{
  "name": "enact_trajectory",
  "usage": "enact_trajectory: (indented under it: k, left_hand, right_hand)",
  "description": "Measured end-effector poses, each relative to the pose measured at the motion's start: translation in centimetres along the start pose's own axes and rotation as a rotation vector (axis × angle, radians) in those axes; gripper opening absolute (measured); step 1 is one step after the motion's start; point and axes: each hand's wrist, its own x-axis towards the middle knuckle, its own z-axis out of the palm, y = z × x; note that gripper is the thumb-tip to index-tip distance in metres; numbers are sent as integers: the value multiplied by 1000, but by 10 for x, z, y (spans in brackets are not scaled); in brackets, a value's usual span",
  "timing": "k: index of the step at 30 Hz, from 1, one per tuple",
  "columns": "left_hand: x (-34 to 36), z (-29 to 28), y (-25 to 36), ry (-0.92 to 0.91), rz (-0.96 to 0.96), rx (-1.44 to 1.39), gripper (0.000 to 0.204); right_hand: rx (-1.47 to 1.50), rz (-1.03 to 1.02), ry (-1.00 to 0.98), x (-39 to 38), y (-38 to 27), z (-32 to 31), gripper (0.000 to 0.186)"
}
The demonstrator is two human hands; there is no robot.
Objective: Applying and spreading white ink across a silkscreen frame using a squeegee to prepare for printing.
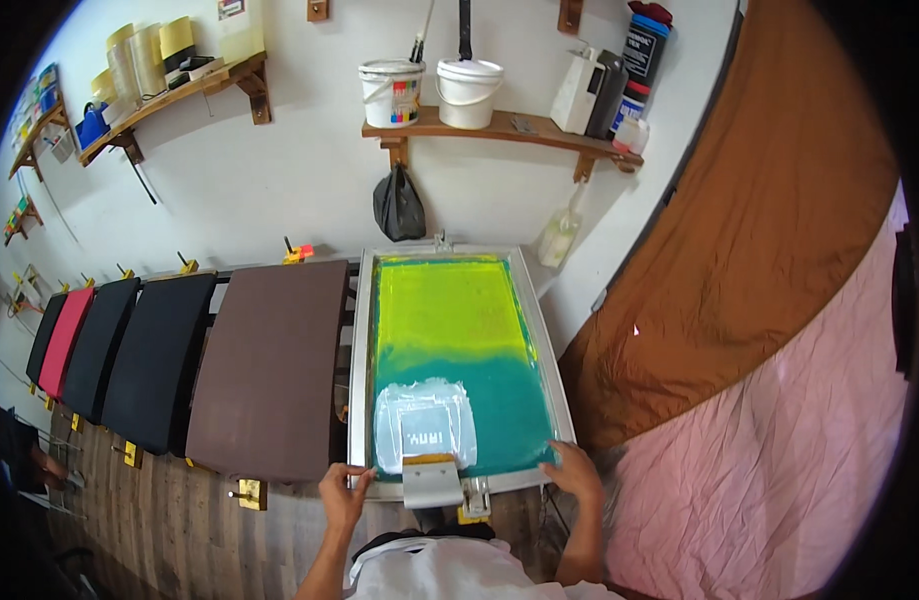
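Observation:
A screen printing frame (361, 380) with a pale metal rim lies before me. Its mesh is yellow-green at the far part and teal at the near part, with a patch of white ink (394, 415) around small lettering at the near left. My left hand (345, 492) grips the rim at the near left corner, thumb and fingers closed on it. At the near right corner my right hand (576, 472) holds the rim, its fingertips over the edge. Between the hands a squeegee (431, 487) with a grey metal holder rests on the near rim, beside a metal clamp (476, 497).
Left of the frame runs a row of fabric-covered printing boards, brown (269, 370), black and red (67, 340). White buckets (469, 92) and bottles stand on a wall shelf (539, 132). Brown cloth (739, 230) and pink cloth (739, 480) hang right. Another person's arm (49, 468) shows far left.

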Motion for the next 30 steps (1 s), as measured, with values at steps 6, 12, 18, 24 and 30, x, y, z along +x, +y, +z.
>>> enact_trajectory:
  k: [6,12,18,24,30]
  left_hand:
    - [11,12,-33,182,-149,186,42]
    - [12,29,-53,224,-185,147,50]
    - [33,15,-64,-67,-361,273,74]
    - [33,23,-48,-101,-396,312,84]
    - [32,20,-48,-156,-415,291,87]
  right_hand:
    - [-56,257,185,12,43,10,41]
    - [-55,378,322,35,75,52,47]
    - [81,414,333,42,64,54,56]
    - [52,489,244,49,60,40,72]
    - [77,530,207,49,62,40,78]
